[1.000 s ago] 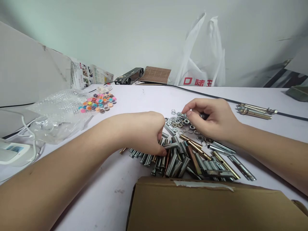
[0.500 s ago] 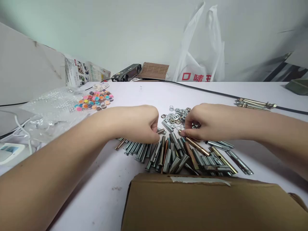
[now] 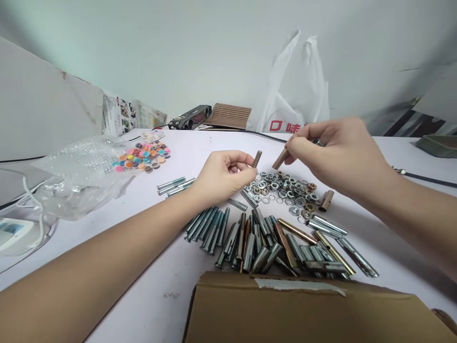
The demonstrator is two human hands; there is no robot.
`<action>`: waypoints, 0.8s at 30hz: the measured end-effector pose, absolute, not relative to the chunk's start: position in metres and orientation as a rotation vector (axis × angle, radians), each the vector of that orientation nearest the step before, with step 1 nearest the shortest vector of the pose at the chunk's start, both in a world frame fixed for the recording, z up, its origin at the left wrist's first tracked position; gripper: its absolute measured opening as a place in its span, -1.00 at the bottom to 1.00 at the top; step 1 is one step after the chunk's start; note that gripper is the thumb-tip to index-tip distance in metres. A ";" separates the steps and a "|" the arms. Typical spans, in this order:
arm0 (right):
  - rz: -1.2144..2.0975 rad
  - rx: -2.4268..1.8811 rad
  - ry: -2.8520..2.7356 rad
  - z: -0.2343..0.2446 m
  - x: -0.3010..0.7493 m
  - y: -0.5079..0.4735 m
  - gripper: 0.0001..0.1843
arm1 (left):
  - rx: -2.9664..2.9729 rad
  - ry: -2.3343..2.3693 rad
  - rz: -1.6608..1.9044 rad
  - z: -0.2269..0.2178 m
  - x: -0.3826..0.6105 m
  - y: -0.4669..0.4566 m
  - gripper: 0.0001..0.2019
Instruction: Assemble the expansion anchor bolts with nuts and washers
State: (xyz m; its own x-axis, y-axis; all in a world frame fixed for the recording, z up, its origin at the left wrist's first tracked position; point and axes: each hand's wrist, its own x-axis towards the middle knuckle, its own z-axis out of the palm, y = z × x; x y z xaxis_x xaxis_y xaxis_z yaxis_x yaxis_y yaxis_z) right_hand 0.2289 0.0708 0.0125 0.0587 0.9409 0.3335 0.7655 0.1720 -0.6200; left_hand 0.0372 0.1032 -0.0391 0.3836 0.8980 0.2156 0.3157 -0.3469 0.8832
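My left hand pinches a bolt between thumb and fingers, its shank end pointing up. Across from it, my right hand grips a copper-coloured metal sleeve, tilted down to the left. A small shiny metal part also shows within the right hand's fingers; its kind is unclear. The bolt and sleeve are apart. Beneath both hands lies a pile of nuts and washers. Nearer to me are several bolts and a heap of metal sleeves.
A cardboard box stands at the front edge. Coloured discs and clear plastic bags lie on the left. At the back are a white carrier bag, a bamboo mat and a black cable.
Both hands have risen from the pile, the right one farther up and right. The bolt and copper-coloured sleeve are now lifted clear, and more nuts and washers show.
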 end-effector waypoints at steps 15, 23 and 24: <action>0.112 -1.197 -1.819 -0.006 0.226 0.070 -0.79 | 2.123 1.050 0.956 -0.047 0.038 0.097 -0.86; 0.216 -1.095 -1.895 -0.009 0.227 0.066 -0.72 | 1.896 0.852 1.034 -0.054 0.040 0.100 -0.71; 0.236 -1.111 -1.872 -0.007 0.226 0.066 -0.64 | 1.841 0.833 1.038 -0.054 0.040 0.101 -0.66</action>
